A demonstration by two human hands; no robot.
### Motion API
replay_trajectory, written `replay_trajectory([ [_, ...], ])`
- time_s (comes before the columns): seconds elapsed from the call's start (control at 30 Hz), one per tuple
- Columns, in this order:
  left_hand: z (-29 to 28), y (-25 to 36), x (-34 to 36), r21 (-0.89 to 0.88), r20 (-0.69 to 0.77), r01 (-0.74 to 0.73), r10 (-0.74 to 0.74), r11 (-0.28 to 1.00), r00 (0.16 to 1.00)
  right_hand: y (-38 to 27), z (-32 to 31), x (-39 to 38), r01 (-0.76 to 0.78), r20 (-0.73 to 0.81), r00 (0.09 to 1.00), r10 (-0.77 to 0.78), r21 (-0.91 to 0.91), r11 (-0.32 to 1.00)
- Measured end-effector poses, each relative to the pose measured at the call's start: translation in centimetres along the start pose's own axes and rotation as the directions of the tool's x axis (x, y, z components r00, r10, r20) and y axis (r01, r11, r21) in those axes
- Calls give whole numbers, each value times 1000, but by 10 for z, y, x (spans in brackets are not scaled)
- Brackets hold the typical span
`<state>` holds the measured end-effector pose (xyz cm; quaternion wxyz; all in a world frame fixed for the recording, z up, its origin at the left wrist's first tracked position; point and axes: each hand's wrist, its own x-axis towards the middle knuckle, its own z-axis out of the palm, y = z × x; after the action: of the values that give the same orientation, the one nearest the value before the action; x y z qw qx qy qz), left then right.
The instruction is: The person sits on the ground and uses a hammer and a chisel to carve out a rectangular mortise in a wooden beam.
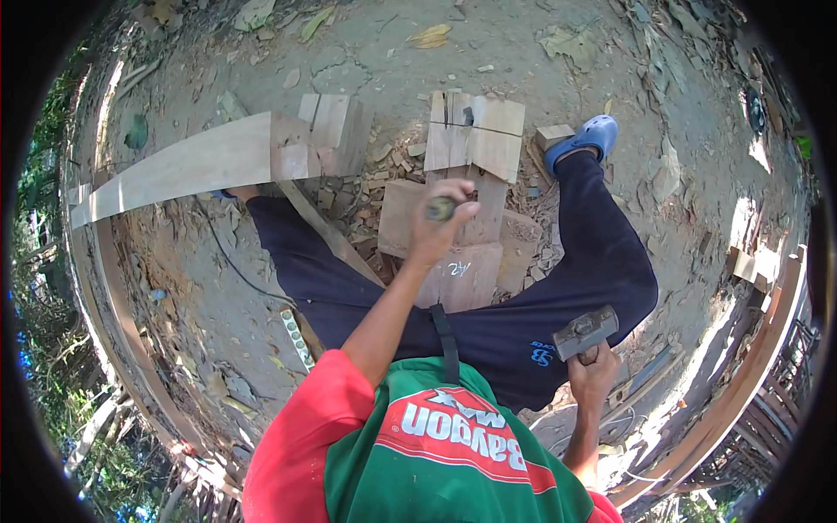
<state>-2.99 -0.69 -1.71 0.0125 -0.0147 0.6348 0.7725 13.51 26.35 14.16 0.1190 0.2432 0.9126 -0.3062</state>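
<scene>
My left hand is closed around a chisel, seen nearly end-on by its round butt; its blade is mostly hidden. It is held over a wooden beam between my legs. The beam's far end has a dark line across it and a narrow slot. A pale mark shows on its nearer part. Lower right, my right hand grips a hammer by its short handle. The heavy metal head is raised in front of my right thigh, apart from the chisel.
A long curved plank and a squared block lie at the left. Wood chips are scattered around the beam. A small block sits beside my right clog. A long board curves along the right edge.
</scene>
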Motion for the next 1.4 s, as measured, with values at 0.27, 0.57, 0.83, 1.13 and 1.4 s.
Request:
replay_trajectory([
  [0.27,-7,-27,-4,95,-164,99,-83,991,983,-4,2,2,20,-11,1000,-21,-38,999],
  [0.57,-65,47,-22,163,-298,35,15,986,954,-5,2,3,10,0,1000,-10,-87,996],
  [0.83,-56,42,-23,45,-310,99,-81,994,947,-10,3,5,92,-3,996,-92,-87,992],
  [1.13,-50,35,-22,187,-222,151,-108,971,969,-2,5,4,46,-11,999,-46,-35,998],
  [1.4,-39,39,-32,282,-156,168,-128,945,980,-2,6,-1,5,-42,999,-4,4,1000],
])
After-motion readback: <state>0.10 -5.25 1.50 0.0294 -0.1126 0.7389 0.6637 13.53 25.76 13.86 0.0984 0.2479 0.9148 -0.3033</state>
